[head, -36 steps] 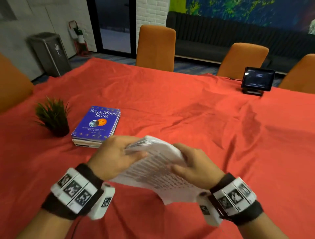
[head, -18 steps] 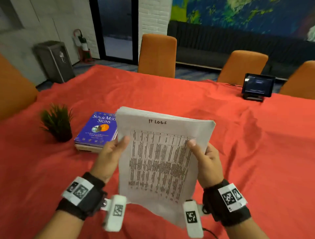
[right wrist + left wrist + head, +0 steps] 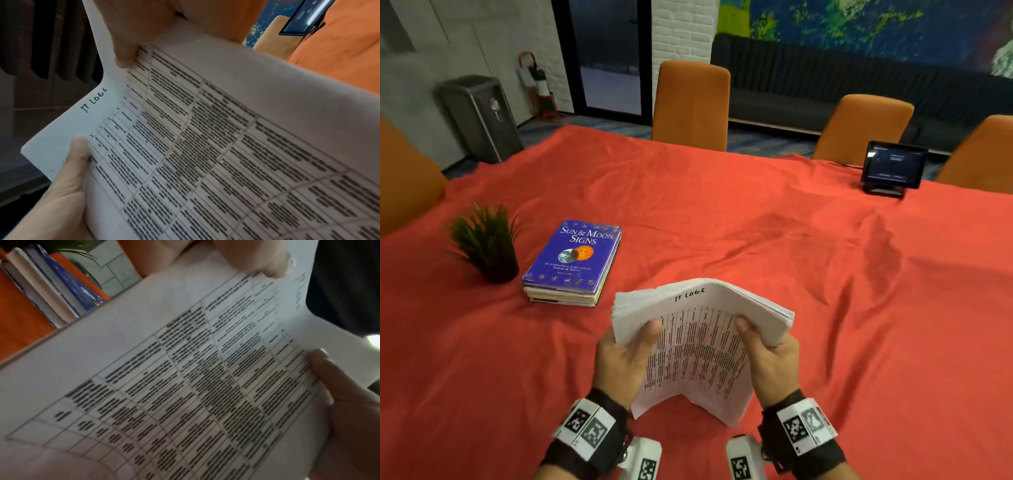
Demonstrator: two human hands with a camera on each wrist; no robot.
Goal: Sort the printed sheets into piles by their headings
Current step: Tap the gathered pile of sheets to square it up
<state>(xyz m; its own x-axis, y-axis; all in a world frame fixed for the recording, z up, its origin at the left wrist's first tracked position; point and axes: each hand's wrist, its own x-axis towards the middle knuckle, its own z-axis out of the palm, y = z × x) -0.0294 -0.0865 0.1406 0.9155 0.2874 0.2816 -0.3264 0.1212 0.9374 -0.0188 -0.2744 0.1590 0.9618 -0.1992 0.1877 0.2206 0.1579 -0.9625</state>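
A thick stack of printed sheets (image 3: 698,353) stands low over the red-covered table (image 3: 756,233), its upper part bent away from me. The top sheet carries a table of text and the handwritten heading "IT LOGS" (image 3: 689,295). My left hand (image 3: 625,353) grips the stack's left side with the thumb on the front. My right hand (image 3: 770,359) grips the right side the same way. The left wrist view shows the sheet (image 3: 185,386) with the left hand (image 3: 246,259) above it. The right wrist view shows the heading (image 3: 93,100) below the right hand (image 3: 133,32).
A blue "Sun & Moon Signs" book (image 3: 575,253) tops a small pile of books to the left of the hands. A small potted plant (image 3: 489,246) stands further left. A tablet on a stand (image 3: 892,166) sits at the far right edge. Orange chairs (image 3: 690,102) line the table.
One second ago both hands gathered the stack flat near the table. Half a second ago they held it upright, and since then it has sunk lower with its top bent back.
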